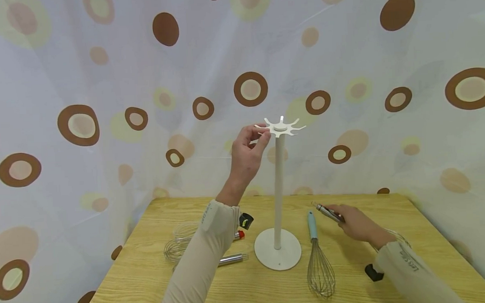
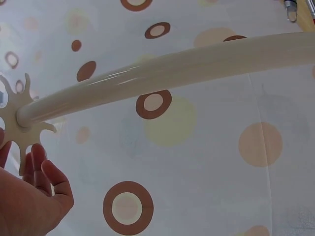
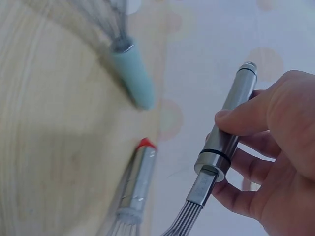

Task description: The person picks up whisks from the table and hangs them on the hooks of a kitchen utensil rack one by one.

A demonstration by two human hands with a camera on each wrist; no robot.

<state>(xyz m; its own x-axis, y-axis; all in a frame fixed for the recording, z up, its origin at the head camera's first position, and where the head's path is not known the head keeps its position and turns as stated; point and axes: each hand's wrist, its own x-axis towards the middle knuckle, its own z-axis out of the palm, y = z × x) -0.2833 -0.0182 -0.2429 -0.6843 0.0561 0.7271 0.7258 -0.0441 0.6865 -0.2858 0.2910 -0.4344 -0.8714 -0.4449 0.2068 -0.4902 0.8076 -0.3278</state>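
A white stand rises from a round base and carries a ring of hooks on top. My left hand pinches one of these hooks between thumb and fingers; the left wrist view shows the hooked top with fingers around one arm. My right hand, low over the table's right side, grips a steel-handled whisk by its handle, thumb along the top. In the right wrist view that whisk's wires run out at the bottom edge. Left of this hand lies a whisk with a light blue handle.
Several whisks lie left of the stand, partly behind my left sleeve, among them one with a steel handle and one with a red tip. The wooden table meets a spotted curtain at the back and sides.
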